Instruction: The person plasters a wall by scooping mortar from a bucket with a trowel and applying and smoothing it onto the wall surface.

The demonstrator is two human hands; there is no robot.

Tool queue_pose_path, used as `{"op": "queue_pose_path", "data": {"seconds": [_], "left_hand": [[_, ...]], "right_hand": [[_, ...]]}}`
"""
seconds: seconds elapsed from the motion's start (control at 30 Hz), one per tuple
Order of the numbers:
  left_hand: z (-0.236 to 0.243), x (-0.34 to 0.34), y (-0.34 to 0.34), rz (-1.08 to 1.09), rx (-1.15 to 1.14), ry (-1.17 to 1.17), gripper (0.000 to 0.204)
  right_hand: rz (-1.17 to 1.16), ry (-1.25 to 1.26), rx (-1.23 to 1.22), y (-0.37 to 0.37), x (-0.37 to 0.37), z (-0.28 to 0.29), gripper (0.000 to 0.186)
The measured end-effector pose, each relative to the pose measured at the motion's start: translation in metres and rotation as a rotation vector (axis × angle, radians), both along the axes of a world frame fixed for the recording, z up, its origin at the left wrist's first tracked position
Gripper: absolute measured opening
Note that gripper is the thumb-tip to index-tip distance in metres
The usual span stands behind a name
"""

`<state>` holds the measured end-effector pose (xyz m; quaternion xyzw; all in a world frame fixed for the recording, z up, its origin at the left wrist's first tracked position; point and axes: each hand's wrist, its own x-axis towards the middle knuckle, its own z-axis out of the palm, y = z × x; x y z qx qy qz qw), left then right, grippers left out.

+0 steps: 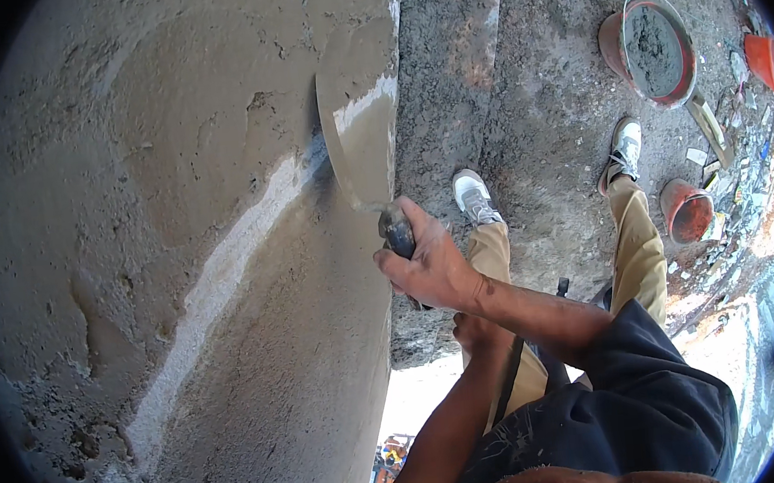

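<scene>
Near the edge of the wall (201, 120), the trowel (363, 151) points lengthwise forward from the right grip (435, 265), wrapped closely round its handle (398, 231), while the left grip (482, 333) sits farther back, its hold impossible to tell.

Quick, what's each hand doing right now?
Right hand: closed, holding a trowel by its handle.
Left hand: partly hidden, so its grip cannot be told.

Small reddish bucket (687, 211) near scattered debris (696, 156)
</scene>
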<state>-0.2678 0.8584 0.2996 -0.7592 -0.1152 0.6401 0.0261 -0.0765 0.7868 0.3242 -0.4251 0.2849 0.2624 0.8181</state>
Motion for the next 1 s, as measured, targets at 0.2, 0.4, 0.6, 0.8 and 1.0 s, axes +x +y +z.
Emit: {"op": "queue_pose_path", "data": {"seconds": [0.2, 0.4, 0.6, 0.8, 1.0], "left_hand": [[-0.005, -0.013, -0.002, -0.051, 0.065, -0.153, 0.076], [-0.006, -0.023, 0.006, -0.038, 0.038, -0.307, 0.07], [0.0, -0.004, 0.002, 0.055, 0.07, -0.13, 0.075], [-0.002, -0.006, 0.01, 0.05, 0.008, -0.12, 0.078], [-0.01, -0.016, 0.015, -0.609, -0.365, -0.344, 0.074]], "right_hand": [[-0.195, 0.048, -0.106, -0.014, 0.009, -0.072, 0.033], [-0.249, 0.14, 0.159, -0.051, 0.111, -0.24, 0.031], [-0.217, -0.121, 0.127, -0.027, 0.075, -0.102, 0.026], [-0.082, -0.022, 0.058, -0.007, 0.055, 0.022, 0.024], [-0.05, -0.192, -0.197, 0.033, 0.014, 0.062, 0.032]]}}
